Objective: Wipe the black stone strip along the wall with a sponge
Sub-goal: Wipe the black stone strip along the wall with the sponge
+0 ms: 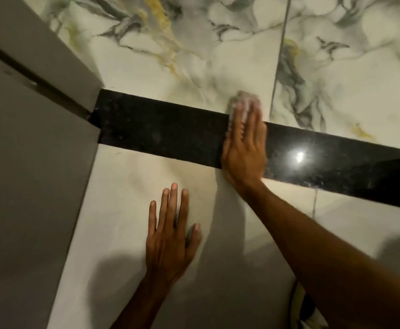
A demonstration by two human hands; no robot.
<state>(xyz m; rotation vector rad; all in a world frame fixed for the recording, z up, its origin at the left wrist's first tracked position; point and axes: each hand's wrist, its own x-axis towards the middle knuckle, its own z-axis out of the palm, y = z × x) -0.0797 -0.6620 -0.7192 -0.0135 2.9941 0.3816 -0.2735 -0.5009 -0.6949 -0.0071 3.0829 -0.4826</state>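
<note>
A black polished stone strip (pixel 161 129) runs across the marble-patterned wall from the grey panel on the left down to the right edge. My right hand (pixel 245 148) lies flat across the strip, pressing a pale sponge (pixel 244 97) whose top edge pokes out above my fingertips; the hand looks motion-blurred. The rest of the sponge is hidden under my fingers. My left hand (pixel 170 236) rests flat on the plain light tile below the strip, fingers spread, holding nothing.
A grey cabinet or door panel (pixel 27 162) with a dark gap fills the left side and meets the strip's left end. Marble tiles (pixel 194 51) with a vertical grout line lie above. A light glare shows on the strip (pixel 298 156).
</note>
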